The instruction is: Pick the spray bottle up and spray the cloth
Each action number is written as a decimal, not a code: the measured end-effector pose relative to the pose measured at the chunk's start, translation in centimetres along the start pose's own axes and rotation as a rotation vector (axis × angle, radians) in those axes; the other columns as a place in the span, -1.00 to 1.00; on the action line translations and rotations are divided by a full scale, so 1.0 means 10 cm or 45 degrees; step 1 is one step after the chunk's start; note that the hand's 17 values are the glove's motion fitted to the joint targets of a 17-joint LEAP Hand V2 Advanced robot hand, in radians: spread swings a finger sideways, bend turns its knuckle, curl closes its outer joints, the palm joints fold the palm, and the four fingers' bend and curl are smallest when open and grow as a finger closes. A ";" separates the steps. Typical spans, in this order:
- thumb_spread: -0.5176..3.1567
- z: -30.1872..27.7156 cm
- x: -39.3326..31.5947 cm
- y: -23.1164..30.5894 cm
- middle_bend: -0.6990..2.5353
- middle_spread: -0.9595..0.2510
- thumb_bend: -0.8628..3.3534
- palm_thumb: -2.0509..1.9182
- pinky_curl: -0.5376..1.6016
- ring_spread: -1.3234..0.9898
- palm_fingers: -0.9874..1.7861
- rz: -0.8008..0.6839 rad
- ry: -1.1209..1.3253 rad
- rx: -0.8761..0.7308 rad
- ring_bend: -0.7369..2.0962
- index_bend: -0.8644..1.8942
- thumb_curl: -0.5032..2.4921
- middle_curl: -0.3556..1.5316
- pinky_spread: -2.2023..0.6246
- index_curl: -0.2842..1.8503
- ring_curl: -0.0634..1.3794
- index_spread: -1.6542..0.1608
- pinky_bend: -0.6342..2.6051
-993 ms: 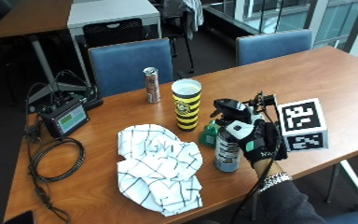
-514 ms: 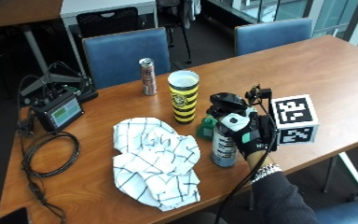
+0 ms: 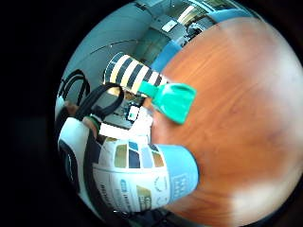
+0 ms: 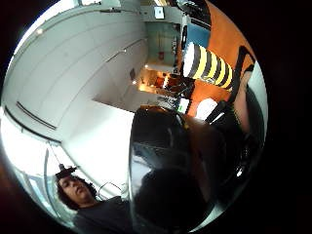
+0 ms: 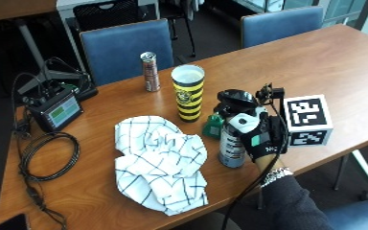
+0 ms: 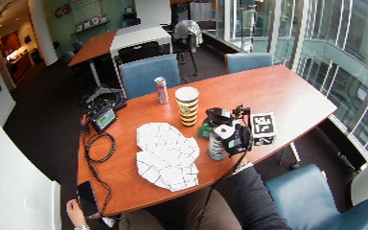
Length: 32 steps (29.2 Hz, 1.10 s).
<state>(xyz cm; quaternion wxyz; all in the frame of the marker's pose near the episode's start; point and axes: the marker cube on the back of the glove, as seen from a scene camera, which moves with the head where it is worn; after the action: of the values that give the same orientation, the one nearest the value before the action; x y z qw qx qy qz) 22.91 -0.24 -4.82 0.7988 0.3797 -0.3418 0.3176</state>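
In the outside view, the black-gloved right hand [image 5: 265, 139] is seen wrapped round the upright grey spray bottle with a black trigger head [image 5: 234, 139], which stands on the brown wooden table [image 5: 337, 62] near its front edge. The white cloth with thin dark check lines [image 5: 162, 163] lies crumpled just beside the bottle, on the side away from the hand. The bottle's long axis is vertical, and the nozzle would have to be turned across toward the cloth. A yellow-and-black striped cup [image 5: 188, 93] stands behind, and a small green object [image 5: 212, 125] sits near the bottle.

In the wide outside view, the same layout is shown, with bottle [image 6: 218, 141] between hand [image 6: 238, 139] and cloth [image 6: 166, 155].

In the little-finger palm view, the bottle's printed label [image 3: 137, 175] fills the near field, close against the palm.

In the thumb-side palm view, the black spray head [image 4: 170, 170] dominates; whether a finger rests on the trigger cannot be told.
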 end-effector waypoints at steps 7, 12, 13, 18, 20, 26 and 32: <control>-0.55 -0.21 0.31 0.08 -0.31 0.13 -0.61 0.53 -0.14 -0.09 0.69 0.063 -0.021 0.075 -0.16 -0.17 -0.22 -0.13 0.36 -0.27 -0.33 0.47 -0.38; -0.56 -0.36 0.44 0.04 -0.31 0.13 -0.61 0.52 -0.14 -0.09 0.69 0.100 -0.003 0.090 -0.15 -0.17 -0.21 -0.13 0.35 -0.26 -0.32 0.47 -0.37; -0.56 -0.37 0.44 0.02 -0.30 0.13 -0.61 0.52 -0.14 -0.09 0.69 0.103 0.003 0.088 -0.15 -0.17 -0.21 -0.13 0.35 -0.26 -0.32 0.47 -0.37; -0.57 -0.49 0.40 -0.10 -0.30 0.13 -0.61 0.52 -0.14 -0.09 0.68 0.102 0.057 0.088 -0.15 -0.16 -0.20 -0.12 0.35 -0.25 -0.32 0.47 -0.37; -0.57 -0.53 0.36 -0.15 -0.30 0.13 -0.61 0.52 -0.14 -0.08 0.68 0.093 0.069 0.067 -0.15 -0.16 -0.19 -0.12 0.34 -0.25 -0.31 0.47 -0.37; -0.57 -0.41 0.08 -0.30 -0.29 0.13 -0.61 0.52 -0.15 -0.08 0.68 0.038 0.093 -0.088 -0.15 -0.16 -0.18 -0.12 0.35 -0.24 -0.31 0.48 -0.37; -0.58 -0.29 -0.34 -0.42 -0.29 0.15 -0.61 0.53 -0.15 -0.07 0.67 -0.069 0.197 -0.230 -0.15 -0.16 -0.17 -0.12 0.36 -0.23 -0.31 0.50 -0.37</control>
<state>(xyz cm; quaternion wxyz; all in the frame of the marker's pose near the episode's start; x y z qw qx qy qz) 25.08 -0.83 -10.55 0.8620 0.2896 -0.2961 0.2923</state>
